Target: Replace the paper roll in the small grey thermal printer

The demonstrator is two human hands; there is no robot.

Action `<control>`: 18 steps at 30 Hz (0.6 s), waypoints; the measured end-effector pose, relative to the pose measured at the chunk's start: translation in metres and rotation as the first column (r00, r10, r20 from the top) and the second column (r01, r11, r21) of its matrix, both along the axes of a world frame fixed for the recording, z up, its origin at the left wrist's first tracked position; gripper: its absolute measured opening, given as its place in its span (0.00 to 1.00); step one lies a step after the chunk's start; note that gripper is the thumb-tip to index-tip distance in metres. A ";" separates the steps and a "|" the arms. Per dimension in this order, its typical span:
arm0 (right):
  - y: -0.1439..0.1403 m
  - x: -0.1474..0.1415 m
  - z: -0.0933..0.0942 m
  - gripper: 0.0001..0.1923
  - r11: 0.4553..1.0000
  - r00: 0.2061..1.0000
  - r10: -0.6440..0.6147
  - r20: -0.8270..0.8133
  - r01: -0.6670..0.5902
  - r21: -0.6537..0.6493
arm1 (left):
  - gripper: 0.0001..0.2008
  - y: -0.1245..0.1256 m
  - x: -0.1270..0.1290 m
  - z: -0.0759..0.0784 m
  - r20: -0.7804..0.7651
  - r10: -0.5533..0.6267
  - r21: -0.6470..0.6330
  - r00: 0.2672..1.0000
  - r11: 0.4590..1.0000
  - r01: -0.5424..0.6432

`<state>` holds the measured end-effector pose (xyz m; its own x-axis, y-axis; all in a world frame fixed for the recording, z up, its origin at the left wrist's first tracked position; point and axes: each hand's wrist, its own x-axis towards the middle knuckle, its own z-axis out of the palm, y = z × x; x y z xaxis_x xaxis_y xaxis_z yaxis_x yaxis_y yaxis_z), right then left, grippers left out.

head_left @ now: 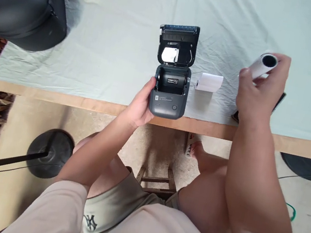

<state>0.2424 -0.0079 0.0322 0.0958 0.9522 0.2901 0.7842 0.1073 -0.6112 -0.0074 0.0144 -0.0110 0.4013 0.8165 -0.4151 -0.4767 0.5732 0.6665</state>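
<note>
i'm steadying the small dark printer (169,95) with my left hand (140,108), fingers wrapped against its left side so it is not sliding on the pale cloth covering the table (110,44). it's sitting right at the near edge of the table, close to my body. its lid (178,42) is standing open and tipped back, leaving the empty-looking paper bay facing up at me.

my right hand (257,94) is closed around a white paper roll (263,64), lifting it above the table off to the right of the printer, with the hollow core end pointing toward me, so i am seeing straight into the tube. a second paper roll (209,82) is lying on its side just beside the printer's right flank, within easy reach. a dark flat thing (278,104) is peeking out from under my right hand; i cannot tell what it is. a black zippered case (22,0) is sitting well apart at the far left.
</note>
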 end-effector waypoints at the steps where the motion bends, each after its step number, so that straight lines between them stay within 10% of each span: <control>1: -0.003 -0.001 -0.001 0.21 1.000 1.000 0.007 0.016 -0.007 -0.012 | 0.28 0.000 0.000 -0.001 0.003 -0.003 -0.002 1.000 1.000 0.003; 9: -0.009 0.008 -0.019 0.37 0.940 0.927 -0.338 0.161 0.339 0.020 | 0.28 0.001 -0.002 -0.008 0.007 -0.009 0.035 1.000 0.999 0.009; 14: 0.001 -0.023 -0.035 0.35 0.997 0.956 -0.072 0.285 0.076 -0.003 | 0.24 0.001 -0.001 -0.007 0.013 -0.013 0.022 1.000 1.000 0.012; 18: 0.011 -0.025 -0.048 0.36 0.984 0.937 -0.083 0.338 0.131 -0.123 | 0.25 0.000 -0.001 -0.007 0.026 0.001 0.027 1.000 1.000 -0.002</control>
<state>0.2179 0.0028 -0.0155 0.1212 0.9750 0.1862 0.9463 -0.0568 -0.3182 -0.0080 0.0142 -0.0179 0.4103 0.8280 -0.3821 -0.4953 0.5541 0.6690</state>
